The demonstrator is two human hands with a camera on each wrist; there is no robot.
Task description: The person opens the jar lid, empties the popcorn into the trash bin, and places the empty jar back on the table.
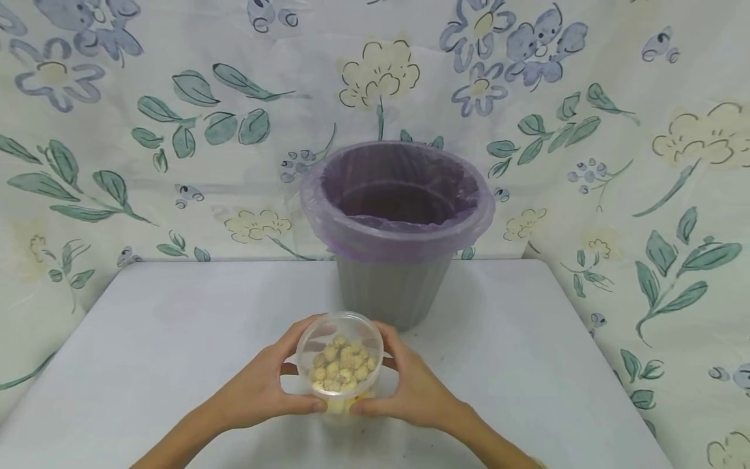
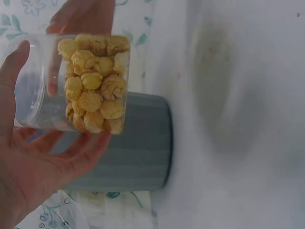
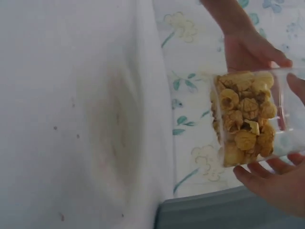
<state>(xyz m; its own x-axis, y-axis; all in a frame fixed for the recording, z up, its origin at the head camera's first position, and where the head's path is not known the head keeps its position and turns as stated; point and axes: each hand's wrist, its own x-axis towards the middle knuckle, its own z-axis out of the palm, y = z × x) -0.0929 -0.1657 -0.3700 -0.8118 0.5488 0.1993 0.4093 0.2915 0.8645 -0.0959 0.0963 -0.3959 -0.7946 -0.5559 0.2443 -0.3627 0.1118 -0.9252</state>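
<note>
Between both hands is a clear plastic jar [image 1: 364,331], part filled with pale yellow popcorn [image 2: 93,86]. My left hand [image 1: 263,384] grips its left side, the thumb on the near side and the fingers round the far side. On the opposite side my right hand [image 1: 417,389] holds it the same way. The wrist views show the jar raised off the white table, and the popcorn [image 3: 245,114] lies toward its base. Whether a clear lid covers the top, I cannot tell.
Just beyond the jar stands a grey bin [image 1: 387,286] with a purple bag liner [image 1: 404,244] folded over its rim. It is on the white table [image 1: 205,312]. Behind hangs a floral cloth [image 1: 234,176]. Small dark specks [image 3: 55,128] dot the tabletop.
</note>
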